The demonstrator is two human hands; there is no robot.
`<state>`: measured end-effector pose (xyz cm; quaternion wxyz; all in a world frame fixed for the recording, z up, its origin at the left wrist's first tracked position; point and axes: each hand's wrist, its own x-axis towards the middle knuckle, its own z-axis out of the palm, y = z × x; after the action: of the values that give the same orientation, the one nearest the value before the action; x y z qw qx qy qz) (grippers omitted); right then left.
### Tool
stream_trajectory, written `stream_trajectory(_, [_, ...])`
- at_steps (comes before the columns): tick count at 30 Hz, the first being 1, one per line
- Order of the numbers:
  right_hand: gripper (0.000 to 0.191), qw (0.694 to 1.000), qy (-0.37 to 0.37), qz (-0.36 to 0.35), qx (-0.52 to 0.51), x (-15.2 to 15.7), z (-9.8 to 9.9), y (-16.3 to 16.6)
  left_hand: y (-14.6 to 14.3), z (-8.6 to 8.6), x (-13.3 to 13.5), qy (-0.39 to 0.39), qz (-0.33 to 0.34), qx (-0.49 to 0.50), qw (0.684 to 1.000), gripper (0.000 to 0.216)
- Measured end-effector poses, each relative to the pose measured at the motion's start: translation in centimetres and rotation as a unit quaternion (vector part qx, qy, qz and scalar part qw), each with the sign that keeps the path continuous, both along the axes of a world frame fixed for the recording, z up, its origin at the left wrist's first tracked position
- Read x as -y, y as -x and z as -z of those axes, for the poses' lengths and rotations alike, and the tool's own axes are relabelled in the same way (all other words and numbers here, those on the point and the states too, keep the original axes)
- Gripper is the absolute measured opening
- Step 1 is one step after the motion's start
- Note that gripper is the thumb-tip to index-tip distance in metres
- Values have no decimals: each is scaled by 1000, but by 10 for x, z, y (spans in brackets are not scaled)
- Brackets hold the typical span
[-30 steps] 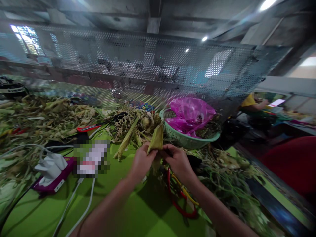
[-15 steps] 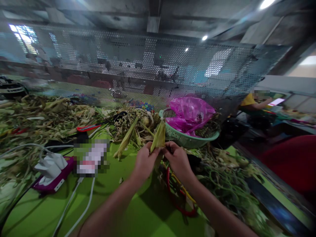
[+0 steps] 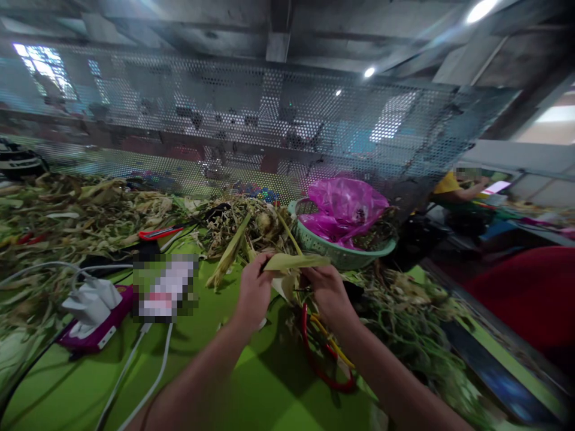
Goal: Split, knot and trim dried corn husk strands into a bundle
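A pale yellow-green corn husk (image 3: 296,262) stretches sideways between my two hands over the green tabletop (image 3: 215,353). My left hand (image 3: 254,292) is closed on its left end. The fingers of my right hand (image 3: 327,291) pinch it near the right end, with part of the grip hidden. A whitish flap of husk hangs below, between the hands. Just beyond lies a tangled bundle of dried stalks (image 3: 265,224), and a long folded husk (image 3: 231,251) rests to the left. Beneath my right wrist are red and yellow loops (image 3: 335,383).
A green basket (image 3: 348,257) holds a pink plastic bag (image 3: 345,206). Dried leaves (image 3: 90,206) heap at the left; green stringy plants (image 3: 404,323) lie at the right. A purple power strip (image 3: 96,332), cables and a red cutter (image 3: 159,232) are at left. A perforated screen (image 3: 224,120) stands behind.
The husk has turned from standing upright to lying sideways and is spread wider between my hands. My left hand has shifted slightly left. A whitish flap now shows below it.
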<state>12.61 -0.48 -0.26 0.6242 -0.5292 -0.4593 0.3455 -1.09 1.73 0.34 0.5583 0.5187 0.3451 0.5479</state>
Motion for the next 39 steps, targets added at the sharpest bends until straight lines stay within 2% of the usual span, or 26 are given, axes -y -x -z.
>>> stream_trajectory(5, [21, 999, -6, 27, -27, 0, -5, -9, 8, -2, -5, 28, -54, 1, 998, 31])
stream_trajectory(14, [20, 994, -36, 84, -56, -2, -15, -15, 9, -7, -9, 40, -100, 69, 992, 21])
stream_trajectory(18, [17, 974, -74, 183, -113, -4, -26, -49, 23, -7, -23, 93, -158, 136, 974, 23])
stream_trajectory(21, [23, 955, -117, 207, -174, -2, -39, -75, 25, 0, -32, 153, -149, 153, 965, 34])
stream_trajectory(25, [23, 970, -95, 120, -189, 2, -46, -74, 15, 11, -29, 170, -59, 99, 979, 32])
stream_trajectory(31, [24, 994, 26, -21, -106, 11, -29, -17, 6, 15, -17, 131, -25, 32, 991, 26])
stream_trajectory(36, [23, 990, 76, -117, -10, 14, -11, 10, -8, 19, -7, 134, 15, 86, 987, 26])
stream_trajectory(39, [25, 991, 62, -115, 32, 11, -5, 9, -11, 19, -4, 134, 41, 116, 983, 28])
